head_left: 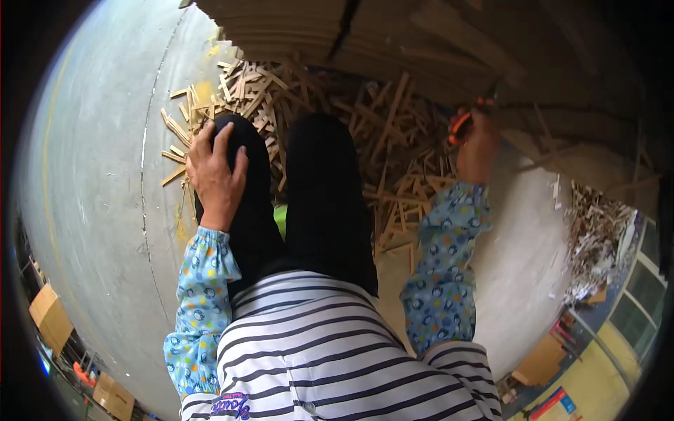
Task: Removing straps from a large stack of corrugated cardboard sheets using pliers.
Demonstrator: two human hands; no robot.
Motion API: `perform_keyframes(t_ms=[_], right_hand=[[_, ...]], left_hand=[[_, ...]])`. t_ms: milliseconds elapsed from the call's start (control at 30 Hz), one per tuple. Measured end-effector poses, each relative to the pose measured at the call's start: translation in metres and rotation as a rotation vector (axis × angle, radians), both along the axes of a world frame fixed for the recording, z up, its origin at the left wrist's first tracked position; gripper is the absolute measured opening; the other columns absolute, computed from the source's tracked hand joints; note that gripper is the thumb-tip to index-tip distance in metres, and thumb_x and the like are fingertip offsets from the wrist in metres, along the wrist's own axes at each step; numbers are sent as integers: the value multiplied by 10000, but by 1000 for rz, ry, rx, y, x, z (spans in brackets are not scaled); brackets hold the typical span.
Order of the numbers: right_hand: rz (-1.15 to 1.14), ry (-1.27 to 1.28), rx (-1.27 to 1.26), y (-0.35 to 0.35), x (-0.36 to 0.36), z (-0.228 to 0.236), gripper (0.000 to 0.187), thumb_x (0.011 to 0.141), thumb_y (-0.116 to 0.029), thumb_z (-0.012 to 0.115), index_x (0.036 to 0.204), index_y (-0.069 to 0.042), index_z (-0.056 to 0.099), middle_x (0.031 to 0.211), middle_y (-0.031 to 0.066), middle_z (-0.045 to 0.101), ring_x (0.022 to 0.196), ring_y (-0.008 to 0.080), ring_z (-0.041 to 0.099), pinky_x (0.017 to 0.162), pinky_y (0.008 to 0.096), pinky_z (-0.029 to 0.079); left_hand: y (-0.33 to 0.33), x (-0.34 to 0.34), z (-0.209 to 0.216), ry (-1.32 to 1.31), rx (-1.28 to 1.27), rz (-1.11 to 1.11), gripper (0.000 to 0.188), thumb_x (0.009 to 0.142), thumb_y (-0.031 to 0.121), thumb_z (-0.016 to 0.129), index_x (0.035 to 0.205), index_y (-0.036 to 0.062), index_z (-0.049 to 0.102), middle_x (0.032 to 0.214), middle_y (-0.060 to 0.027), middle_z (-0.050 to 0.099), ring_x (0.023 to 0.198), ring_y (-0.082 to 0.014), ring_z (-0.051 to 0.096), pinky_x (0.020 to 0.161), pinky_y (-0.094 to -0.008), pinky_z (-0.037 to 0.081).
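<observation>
I look down on a workshop or factory floor: a heap of cut wooden strips (316, 119) lies on bare concrete (98, 175), beside stacked boards (365, 35), with cardboard boxes (50, 317) along the edge.

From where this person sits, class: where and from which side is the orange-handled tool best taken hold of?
By its orange handle, from below and the person's right, as the right hand grips it now. The handle end points back toward the person; the working end is hidden against the stacked boards.

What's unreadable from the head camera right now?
- Orange-handled tool: working end hidden by the right hand and shadow.
- Left hand: palm hidden, flat on the left knee.
- Stacked boards: cut off by the top edge.
- Wooden scraps: partly hidden behind the legs.
</observation>
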State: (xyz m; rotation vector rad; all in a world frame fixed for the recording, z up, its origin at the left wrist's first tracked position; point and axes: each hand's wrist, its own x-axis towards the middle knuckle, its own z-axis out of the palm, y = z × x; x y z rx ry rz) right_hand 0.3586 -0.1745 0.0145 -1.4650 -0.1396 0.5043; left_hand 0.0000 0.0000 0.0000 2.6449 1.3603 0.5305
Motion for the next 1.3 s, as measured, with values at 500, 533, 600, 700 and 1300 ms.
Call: perform_keyframes(t_ms=[500,533,600,700,1300], right_hand=[[-42,-107,-299,-21,5,31,213,874,-184,523,938,17,548,752,70,586,641,166,588,523,295,465],[23,-62,-208,-17,-2,53,227,871,-200,527,920,20,556,749,68,586,643,156,587,526,291,464],[62,-19,-120,-34,-37,69,244,869,-215,530,903,23,565,747,66,586,644,145,585,529,288,462],[227,4,-461,-53,-69,14,244,869,-259,544,878,-23,602,753,71,592,671,150,582,577,307,454],[385,-23,-167,42,-26,34,238,909,-197,530,1014,2,605,895,69,647,847,161,647,665,334,539]], left_hand=[[-17,13,8,5,-73,12,413,841,231,640,1243,179,561,1311,-88,465,1230,-296,417,993,-446,338],[-20,10,8,20,-70,13,413,841,231,640,1243,177,560,1309,-90,466,1229,-297,418,993,-446,337],[-27,4,11,32,-71,-9,414,842,231,640,1243,174,560,1307,-92,467,1228,-297,420,993,-446,337],[-20,15,2,43,-50,-40,416,846,230,636,1249,171,556,1308,-96,466,1227,-298,421,993,-450,336],[-21,6,0,52,-57,-38,451,828,256,645,1265,197,547,1319,-79,451,1242,-276,406,1015,-455,320]])
